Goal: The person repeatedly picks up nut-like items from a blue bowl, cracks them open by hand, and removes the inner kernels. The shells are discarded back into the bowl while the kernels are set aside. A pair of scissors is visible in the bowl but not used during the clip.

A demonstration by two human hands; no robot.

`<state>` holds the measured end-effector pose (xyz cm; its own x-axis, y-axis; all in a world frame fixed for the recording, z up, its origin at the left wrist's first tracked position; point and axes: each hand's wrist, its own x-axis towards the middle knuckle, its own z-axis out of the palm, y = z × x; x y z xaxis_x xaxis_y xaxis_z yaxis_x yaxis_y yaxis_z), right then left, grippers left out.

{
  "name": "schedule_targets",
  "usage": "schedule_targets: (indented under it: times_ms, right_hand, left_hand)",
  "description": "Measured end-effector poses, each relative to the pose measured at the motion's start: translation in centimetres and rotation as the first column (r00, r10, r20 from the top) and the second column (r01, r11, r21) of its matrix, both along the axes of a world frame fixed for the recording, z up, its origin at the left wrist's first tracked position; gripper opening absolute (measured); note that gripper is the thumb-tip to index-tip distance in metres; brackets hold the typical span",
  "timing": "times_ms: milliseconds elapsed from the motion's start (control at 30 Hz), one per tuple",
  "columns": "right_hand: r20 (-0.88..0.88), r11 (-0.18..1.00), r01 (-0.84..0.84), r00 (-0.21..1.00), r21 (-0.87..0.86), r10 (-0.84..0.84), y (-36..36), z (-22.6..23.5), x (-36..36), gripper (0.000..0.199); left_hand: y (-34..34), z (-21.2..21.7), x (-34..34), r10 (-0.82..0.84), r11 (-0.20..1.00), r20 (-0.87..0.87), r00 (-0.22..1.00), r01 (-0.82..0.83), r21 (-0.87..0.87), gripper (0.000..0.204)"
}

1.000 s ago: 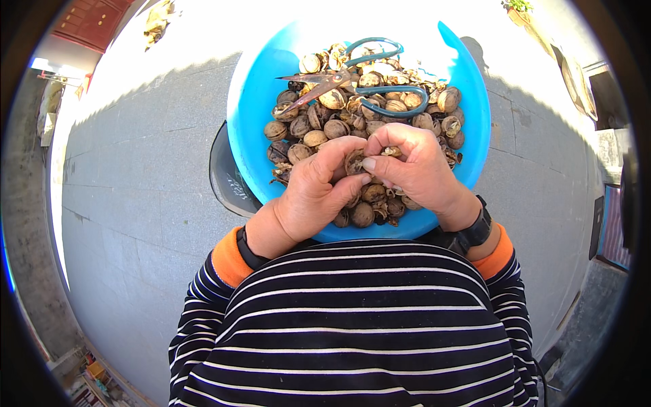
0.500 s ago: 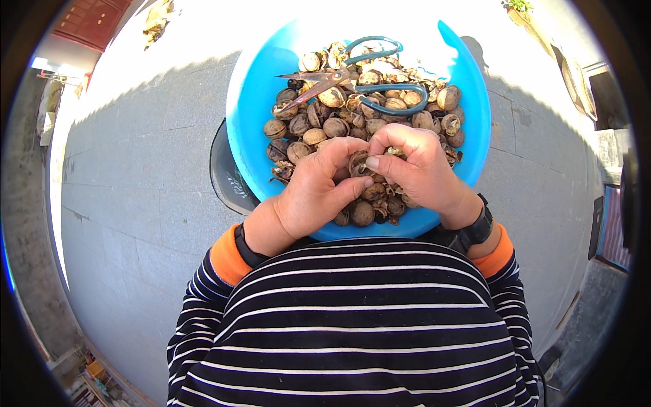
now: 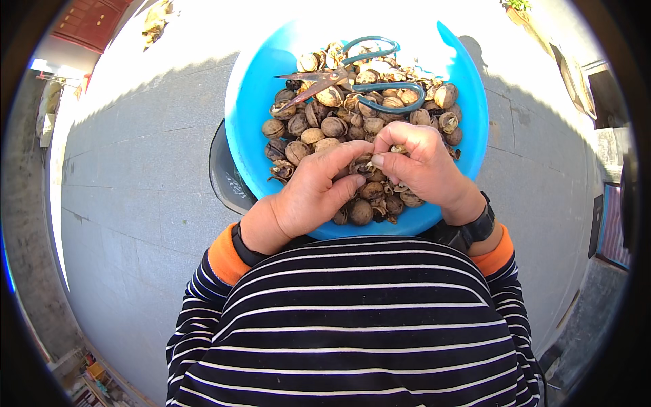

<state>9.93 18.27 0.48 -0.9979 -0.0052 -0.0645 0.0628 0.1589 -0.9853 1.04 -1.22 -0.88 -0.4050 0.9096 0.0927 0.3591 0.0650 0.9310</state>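
Nearest the camera is the person's striped shirt (image 3: 352, 325), dark with thin white lines and orange cuffs at the wrists; just beyond it the two hands meet over the near half of a blue plastic basin (image 3: 247, 102) heaped with walnuts (image 3: 319, 129); the left hand (image 3: 308, 197) lies palm down on the pile, its fingers curled and its thumb stretched toward the right hand, pressing against a small walnut piece (image 3: 363, 165) held between the two hands; the right hand (image 3: 424, 166), a dark watch on its wrist, is closed in a narrow pinch, thumb and bent fingers gripping the same piece from the other side, with a pale fragment showing at its fingertips; the piece sits right at the meeting of the thumbs, above the nuts at the basin's near rim; farther off, on top of the heap, lie scissors (image 3: 352, 78) with teal loop handles and rusty blades, well apart from both hands; beyond and around the basin spreads grey paved ground (image 3: 135, 176), half in shadow, half in bright sun.
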Motion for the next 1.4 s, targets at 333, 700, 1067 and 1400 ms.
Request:
schedule_targets:
  times_ms: [333, 700, 1067, 1400]
  right_hand:
    - [0.178, 0.894, 0.202, 0.974, -0.400, -0.140, 0.3, 0.4, -0.3, 0.007]
    - [0.217, 0.657, 0.203, 0.974, -0.726, -0.060, 0.8, 0.0, -0.2, 0.018]
    - [-0.604, 0.862, 0.223, 0.788, 0.455, 0.115, 0.6, 2.1, -0.1, 0.021]
    - [0.077, 0.986, 0.063, 0.994, 0.154, -0.076, 3.0, 3.8, 1.4, 0.018]
  left_hand:
    - [0.2, -0.4, 0.4, 0.089, 0.989, 0.468, 0.879, -0.135, 0.067, 0.041]
    - [-0.5, 0.7, -0.4, 0.179, 0.958, 0.652, 0.737, -0.283, 0.057, 0.029]
    - [-0.7, 0.8, -0.7, 0.187, 0.947, 0.622, 0.761, -0.308, 0.091, 0.016]
    - [-0.8, 0.8, -0.7, 0.220, 0.949, 0.592, 0.775, -0.311, 0.055, 0.020]
